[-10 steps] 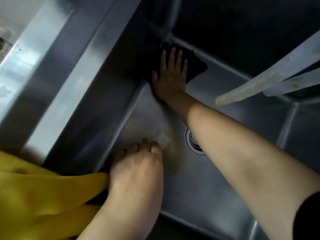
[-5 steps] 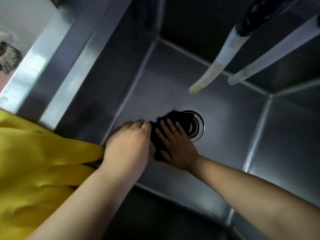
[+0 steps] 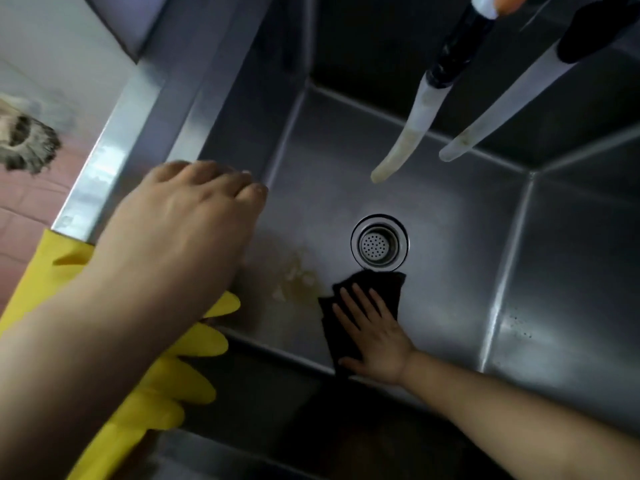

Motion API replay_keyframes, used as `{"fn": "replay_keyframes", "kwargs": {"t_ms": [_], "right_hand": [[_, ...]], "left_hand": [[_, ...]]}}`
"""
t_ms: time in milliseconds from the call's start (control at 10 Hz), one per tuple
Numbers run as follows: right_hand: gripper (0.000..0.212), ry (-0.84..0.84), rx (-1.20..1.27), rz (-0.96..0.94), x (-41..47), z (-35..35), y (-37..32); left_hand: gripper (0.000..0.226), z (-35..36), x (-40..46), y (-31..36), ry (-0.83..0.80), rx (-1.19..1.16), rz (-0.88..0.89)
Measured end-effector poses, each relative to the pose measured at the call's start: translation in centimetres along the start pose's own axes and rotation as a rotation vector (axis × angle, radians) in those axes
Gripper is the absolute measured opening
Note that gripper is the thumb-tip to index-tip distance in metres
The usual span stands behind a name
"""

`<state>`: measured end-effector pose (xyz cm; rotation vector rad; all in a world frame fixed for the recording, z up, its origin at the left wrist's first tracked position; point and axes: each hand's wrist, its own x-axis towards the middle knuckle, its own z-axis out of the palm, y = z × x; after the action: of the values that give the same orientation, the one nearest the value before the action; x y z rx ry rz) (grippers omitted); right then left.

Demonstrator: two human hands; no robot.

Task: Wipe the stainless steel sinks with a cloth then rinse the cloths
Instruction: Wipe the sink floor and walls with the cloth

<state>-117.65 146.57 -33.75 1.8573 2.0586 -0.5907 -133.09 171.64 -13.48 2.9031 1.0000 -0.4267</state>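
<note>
Deep stainless sink [image 3: 450, 237] seen from above, round strainer drain [image 3: 379, 242] approx. centre of the floor. At 6 o'clock of the drain, just beside its rim, black cloth [image 3: 360, 299] flat on the sink floor, near the front wall. Right hand [image 3: 375, 337] pressing down on the cloth w/ fingers straight and spread – not curled round it, palm flat, fingertips pointing toward 11 o'clock. Forearm running off to 4 o'clock.

Left hand [image 3: 180, 230] higher up, at 9 o'clock of the drain, over the sink's left edge; fingers bent downward at the tips, nothing seen in them – whether touching the steel rim, can't tell, blurred. Below it, yellow rubber gloves [image 3: 162, 386] draped over the front-left corner of the sink, fingers hanging toward the basin.

Brownish wet stain [image 3: 294, 275] on the floor betw. left hand and cloth, at 8 o'clock of the drain. Two pale hoses [image 3: 415, 123] hanging in from 12–1 o'clock, ends well above the floor, black sleeves at their upper parts. Grey mop head [image 3: 24, 140] on the reddish floor outside, far at 10 o'clock.
</note>
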Motion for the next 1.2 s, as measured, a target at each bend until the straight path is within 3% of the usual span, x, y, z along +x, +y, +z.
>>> {"fn": "replay_keyframes", "kwargs": {"t_ms": [100, 400, 600, 1000, 1200], "right_hand": [[0.098, 0.011, 0.058, 0.114, 5.0, -1.0, -1.0], [0.093, 0.252, 0.163, 0.348, 18.9, -6.3, 0.6], [0.087, 0.298, 0.133, 0.321, 22.2, -7.5, -1.0], [0.073, 0.243, 0.077, -0.163, 15.1, -2.4, -9.1], [0.057, 0.191, 0.156, -0.563, 12.5, -1.7, -8.6]], "left_hand": [[0.033, 0.8, 0.8, -2.5, 0.039, 0.035, 0.063], [0.021, 2.8, 1.2, -4.5, 0.357, -0.075, 0.285], [0.021, 3.0, 1.5, -4.3, 0.379, -0.082, 0.301], [0.019, 2.7, 1.4, -4.1, 0.349, -0.031, 0.296], [0.018, 2.5, 0.9, -3.8, 0.351, -0.02, 0.292]]}}
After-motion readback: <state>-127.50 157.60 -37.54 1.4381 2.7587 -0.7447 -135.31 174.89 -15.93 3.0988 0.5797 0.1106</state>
